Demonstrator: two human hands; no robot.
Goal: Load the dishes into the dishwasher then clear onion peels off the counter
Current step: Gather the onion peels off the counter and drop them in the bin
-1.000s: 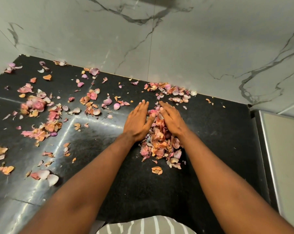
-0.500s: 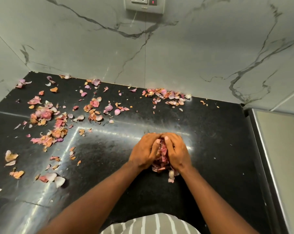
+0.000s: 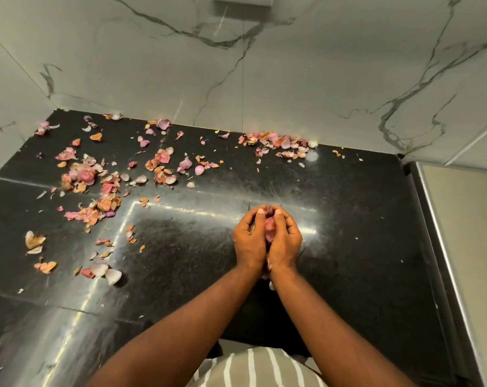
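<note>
Both hands, left hand (image 3: 250,241) and right hand (image 3: 284,241), curl around a bunch of peels (image 3: 269,229). Loose peels (image 3: 97,188) still litter the counter's (image 3: 348,219) back edge and left side. Clearing seems partly done.

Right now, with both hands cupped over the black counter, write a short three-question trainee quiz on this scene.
1. True or false: the left hand and right hand together grip a bunch of pink and orange onion peels.
2. Multiple choice: where do most loose papery onion peels lie on the glossy black stone counter? A) left of the hands B) right of the hands C) on the steel surface
3. Fill in: a small cluster of peels lies against the white marble ____.

Key: 1 true; 2 A; 3 wall
</note>
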